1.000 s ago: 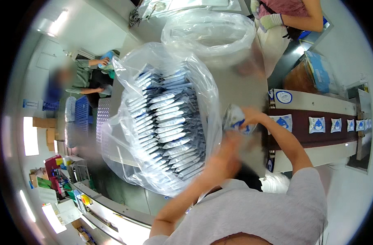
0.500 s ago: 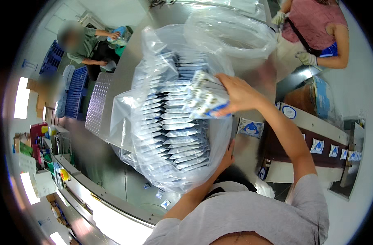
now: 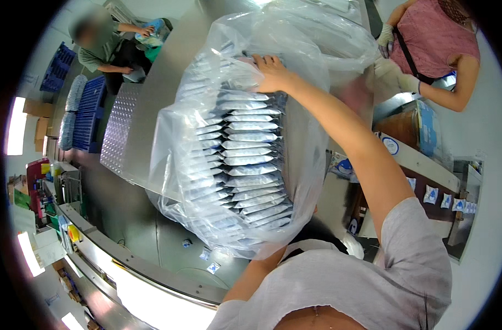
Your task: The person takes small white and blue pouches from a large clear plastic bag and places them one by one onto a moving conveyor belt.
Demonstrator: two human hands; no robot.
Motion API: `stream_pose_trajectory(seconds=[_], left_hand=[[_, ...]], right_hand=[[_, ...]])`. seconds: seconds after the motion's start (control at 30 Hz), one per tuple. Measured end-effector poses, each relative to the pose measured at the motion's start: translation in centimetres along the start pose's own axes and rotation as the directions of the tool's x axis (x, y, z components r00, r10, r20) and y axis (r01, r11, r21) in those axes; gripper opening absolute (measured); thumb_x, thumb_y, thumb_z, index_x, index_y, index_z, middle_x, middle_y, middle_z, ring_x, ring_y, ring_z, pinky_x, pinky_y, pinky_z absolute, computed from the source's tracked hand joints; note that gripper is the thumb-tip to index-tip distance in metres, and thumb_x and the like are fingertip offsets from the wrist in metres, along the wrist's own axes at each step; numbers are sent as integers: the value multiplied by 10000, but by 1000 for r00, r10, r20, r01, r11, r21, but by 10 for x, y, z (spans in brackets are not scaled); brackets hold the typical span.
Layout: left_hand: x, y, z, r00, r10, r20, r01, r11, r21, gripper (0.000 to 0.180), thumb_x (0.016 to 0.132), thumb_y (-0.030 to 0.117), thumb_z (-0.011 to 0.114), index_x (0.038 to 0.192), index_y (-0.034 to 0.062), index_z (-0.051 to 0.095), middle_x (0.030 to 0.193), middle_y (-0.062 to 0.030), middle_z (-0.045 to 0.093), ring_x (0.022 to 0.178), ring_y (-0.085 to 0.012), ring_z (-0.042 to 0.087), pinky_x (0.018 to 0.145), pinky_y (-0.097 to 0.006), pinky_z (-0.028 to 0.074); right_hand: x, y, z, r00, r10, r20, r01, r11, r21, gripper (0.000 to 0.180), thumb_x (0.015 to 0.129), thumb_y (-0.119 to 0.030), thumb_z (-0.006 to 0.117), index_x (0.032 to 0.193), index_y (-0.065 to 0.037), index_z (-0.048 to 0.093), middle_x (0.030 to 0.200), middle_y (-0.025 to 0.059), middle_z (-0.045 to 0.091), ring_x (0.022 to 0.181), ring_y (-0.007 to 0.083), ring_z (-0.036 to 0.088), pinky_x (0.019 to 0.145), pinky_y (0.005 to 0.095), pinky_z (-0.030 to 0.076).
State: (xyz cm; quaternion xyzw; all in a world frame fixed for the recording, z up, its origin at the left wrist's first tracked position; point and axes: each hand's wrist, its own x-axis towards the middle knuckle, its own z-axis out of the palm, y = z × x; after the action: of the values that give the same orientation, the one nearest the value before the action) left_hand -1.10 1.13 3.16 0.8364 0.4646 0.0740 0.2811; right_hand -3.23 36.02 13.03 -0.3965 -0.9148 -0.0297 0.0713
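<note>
A big clear plastic bag (image 3: 303, 159) lies open, packed with small flat silvery-white packets (image 3: 251, 144) standing on edge in two rows. My right hand (image 3: 273, 74) is inside its far end, palm down, with thumb and fingers bent around packets at the far end of the right row. Loose plastic partly veils the fingertips. From below, my left forearm (image 3: 267, 265) reaches under the bag's near right side. My left hand is almost wholly hidden behind the plastic, so its fingers do not show.
Right of the bag, blue-and-white packets (image 3: 431, 193) lie along a brown conveyor (image 3: 421, 192). A few loose packets (image 3: 213, 268) lie at the lower left. Another empty-looking clear bag (image 3: 350, 44) lies beyond. A gloved co-worker (image 3: 437, 38) stands far right; another person (image 3: 111, 55) sits far left.
My right hand has carried its stack of packets forward and left, into the bag's far end. My view has shifted slightly. The left hand has slipped further out of sight behind the bag.
</note>
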Motion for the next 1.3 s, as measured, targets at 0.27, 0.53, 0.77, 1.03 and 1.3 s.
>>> stream_pose_trajectory(seconds=[0.27, 0.53, 0.77, 1.03, 1.3], left_hand=[[-6, 4, -4, 997, 3, -75, 2, 997, 77, 895, 645, 278, 705, 1427, 168, 283, 1533, -5, 106, 1370, -356, 174, 1075, -553, 231], [-2, -24, 45, 998, 54, -14, -53, 996, 65, 947, 663, 305, 707, 1451, 126, 214, 1530, -109, 60, 1366, -426, 126, 1077, -579, 198], [8, -18, 39, 990, 102, 94, -119, 973, 196, 941, 717, 326, 687, 1459, 101, 154, 1529, -144, 17, 1374, -452, 51, 1010, -550, 330], [14, -10, 35, 979, 66, 195, -102, 978, 181, 934, 735, 297, 669, 1467, 115, 119, 1533, -134, -12, 1368, -470, 38, 999, -573, 318], [13, -14, 32, 971, 53, 232, -113, 961, 254, 983, 714, 301, 716, 1464, 105, 112, 1528, -149, -25, 1369, -464, 61, 1010, -556, 324]], right_hand=[[-9, -10, -18, 1000, -24, 17, 24, 999, 23, 828, 825, -728, 321, 1440, -184, 219, 1423, 251, 269, 1197, 451, 412, 987, 580, 279], [-176, 33, -170, 957, 33, -289, 66, 943, 326, 240, 904, -220, 538, 1080, -61, 573, 1103, 90, 577, 1037, 287, 545, 880, 369, 423], [-424, 161, -185, 796, 604, 40, -546, 687, 480, 210, 900, -182, 531, 994, -10, 605, 969, 133, 629, 856, 285, 608, 764, 348, 463], [-692, 253, -116, 539, 685, 490, -739, 664, -113, 189, 874, -102, 481, 1013, -77, 606, 1080, 120, 617, 989, 303, 584, 838, 383, 464], [-668, 209, -53, 462, 700, 545, -746, 639, -189, 570, 625, -122, 779, 1114, -151, 487, 1119, 54, 560, 1123, 271, 506, 920, 475, 382]])
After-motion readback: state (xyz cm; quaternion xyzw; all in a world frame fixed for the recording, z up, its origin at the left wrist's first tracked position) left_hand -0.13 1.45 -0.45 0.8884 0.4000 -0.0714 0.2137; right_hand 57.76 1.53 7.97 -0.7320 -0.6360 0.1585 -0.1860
